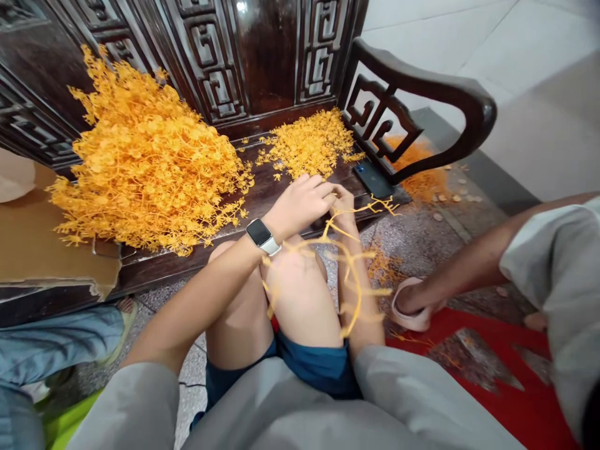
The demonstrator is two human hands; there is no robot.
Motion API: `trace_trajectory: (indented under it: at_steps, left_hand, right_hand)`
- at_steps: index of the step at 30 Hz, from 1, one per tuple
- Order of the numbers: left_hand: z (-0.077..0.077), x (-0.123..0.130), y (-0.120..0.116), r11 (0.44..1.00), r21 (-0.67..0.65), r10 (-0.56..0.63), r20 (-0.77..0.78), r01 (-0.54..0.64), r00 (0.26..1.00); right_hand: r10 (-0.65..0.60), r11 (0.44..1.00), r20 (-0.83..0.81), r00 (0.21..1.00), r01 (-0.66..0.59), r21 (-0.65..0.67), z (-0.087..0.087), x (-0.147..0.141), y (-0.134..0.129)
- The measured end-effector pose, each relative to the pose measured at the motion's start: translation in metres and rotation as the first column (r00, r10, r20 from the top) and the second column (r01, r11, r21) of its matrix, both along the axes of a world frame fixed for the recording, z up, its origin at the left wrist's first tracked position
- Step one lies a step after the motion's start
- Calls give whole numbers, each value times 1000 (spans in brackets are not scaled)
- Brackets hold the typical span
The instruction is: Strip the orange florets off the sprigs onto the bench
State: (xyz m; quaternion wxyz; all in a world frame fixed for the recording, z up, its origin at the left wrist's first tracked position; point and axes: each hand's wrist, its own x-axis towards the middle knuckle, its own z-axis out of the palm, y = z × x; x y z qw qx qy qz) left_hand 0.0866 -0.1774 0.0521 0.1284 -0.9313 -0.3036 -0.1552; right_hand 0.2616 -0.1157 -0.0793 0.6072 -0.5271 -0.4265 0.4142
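Note:
Above my knees, my left hand point(304, 203), with a smartwatch point(259, 232) on the wrist, has its fingers curled in against the fingers of my right hand point(344, 205). What the left fingertips pinch is hidden behind the hand. My right hand is closed on a branched orange plastic stem point(327, 231). The stem's curved lower branches hang over my knee and right forearm, partly blurred. Just beyond my hands, a small pile of loose orange plastic blossoms point(312, 140) lies on the dark wooden bench point(255, 209).
A tall heap of orange flower sprays point(154, 162) covers the bench's left side, beside a cardboard box point(56, 240). Near the carved armrest point(435, 94) lies a phone point(374, 179). Orange pieces point(417, 172) litter the floor. Other people's legs are at both sides; red sheeting point(450, 331) lies at right.

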Motion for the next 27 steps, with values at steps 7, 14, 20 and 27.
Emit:
trace_trajectory:
  at_steps: [7, 14, 20, 27]
  left_hand:
    - [-1, 5, -20, 977, -93, -204, -149, 191, 968]
    - [-6, -10, -1, 963, -264, -118, -232, 55, 965]
    - [-8, -11, -1, 924, -306, 181, -178, -229, 967]
    - [4, 54, -16, 925, -379, -36, -119, -12, 992]
  right_hand:
    - [241, 962, 766, 595, -42, -270, 2, 46, -18]
    - [237, 949, 742, 627, -313, -38, 25, 34, 18]
    - [417, 873, -364, 833, -479, -97, 34, 60, -70]
    - [308, 911, -611, 730, -411, -32, 40, 42, -167]
